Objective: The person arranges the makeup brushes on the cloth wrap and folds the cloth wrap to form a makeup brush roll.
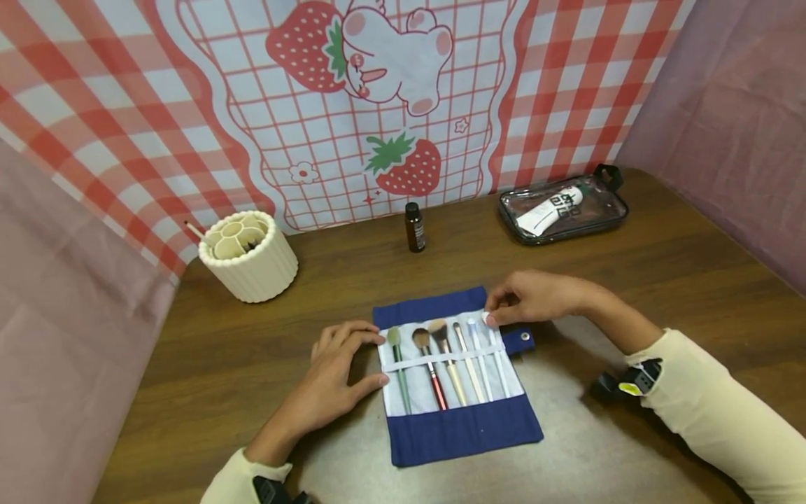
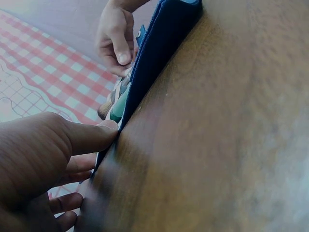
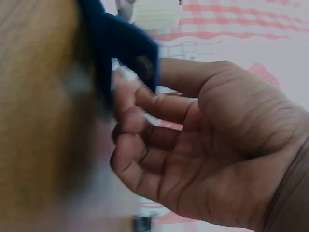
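A blue fabric roll [image 1: 466,428] lies unfolded on the table, several makeup brushes side by side under its white band. My left hand [image 1: 330,374] rests at the roll's left edge, thumb and fingers spread; in the left wrist view its thumb touches the blue edge [image 2: 154,53]. At the upper right corner, my right hand [image 1: 535,297] pinches the white top of the rightmost brush [image 1: 499,364]. The right wrist view shows the fingers of my right hand [image 3: 193,140] curled beside the blue snap strap [image 3: 130,43], a white tip [image 3: 126,73] between thumb and fingers.
Behind the roll stands a small dark bottle [image 1: 415,229]. A cream ribbed holder [image 1: 255,269] is at the back left, with a thin stick leaning out. At the back right lies a clear black-edged pouch [image 1: 592,218] with a white tube. A checked cloth [image 1: 554,91] hangs behind.
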`<state>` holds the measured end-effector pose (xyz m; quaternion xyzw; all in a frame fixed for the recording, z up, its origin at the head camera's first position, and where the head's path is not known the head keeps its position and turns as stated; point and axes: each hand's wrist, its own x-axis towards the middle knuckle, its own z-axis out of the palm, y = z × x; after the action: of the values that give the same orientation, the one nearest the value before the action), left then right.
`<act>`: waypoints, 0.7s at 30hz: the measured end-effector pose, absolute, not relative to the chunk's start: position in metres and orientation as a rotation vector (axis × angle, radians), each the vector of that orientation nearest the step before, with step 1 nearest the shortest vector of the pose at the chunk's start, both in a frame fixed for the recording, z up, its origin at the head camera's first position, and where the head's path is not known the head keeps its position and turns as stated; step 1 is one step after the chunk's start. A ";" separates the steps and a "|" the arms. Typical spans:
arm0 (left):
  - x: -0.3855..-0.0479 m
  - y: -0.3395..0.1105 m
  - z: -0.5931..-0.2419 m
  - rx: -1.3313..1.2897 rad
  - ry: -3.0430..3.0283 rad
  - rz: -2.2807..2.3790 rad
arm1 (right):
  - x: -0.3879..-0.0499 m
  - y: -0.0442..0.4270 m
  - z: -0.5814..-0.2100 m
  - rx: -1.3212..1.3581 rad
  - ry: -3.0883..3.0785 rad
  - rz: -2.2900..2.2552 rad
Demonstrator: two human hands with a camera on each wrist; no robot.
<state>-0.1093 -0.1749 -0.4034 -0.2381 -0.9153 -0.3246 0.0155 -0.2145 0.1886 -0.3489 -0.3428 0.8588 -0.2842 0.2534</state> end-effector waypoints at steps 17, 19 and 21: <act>-0.128 -0.175 -0.393 -0.971 -2.791 -0.879 | -0.118 0.122 -0.337 -1.188 1.832 -1.042; -0.131 -0.175 -0.394 -1.013 -2.820 -0.839 | -0.110 0.117 -0.343 -1.299 1.846 -0.952; -0.133 -0.176 -0.395 -1.039 -2.838 -0.816 | -0.105 0.116 -0.347 -1.412 1.911 -0.840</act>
<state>-0.1333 -0.1763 -0.3950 -0.3320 -0.9065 -0.2608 0.0056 -0.1054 0.1156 -0.3470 -0.5336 0.7220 -0.3172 0.3057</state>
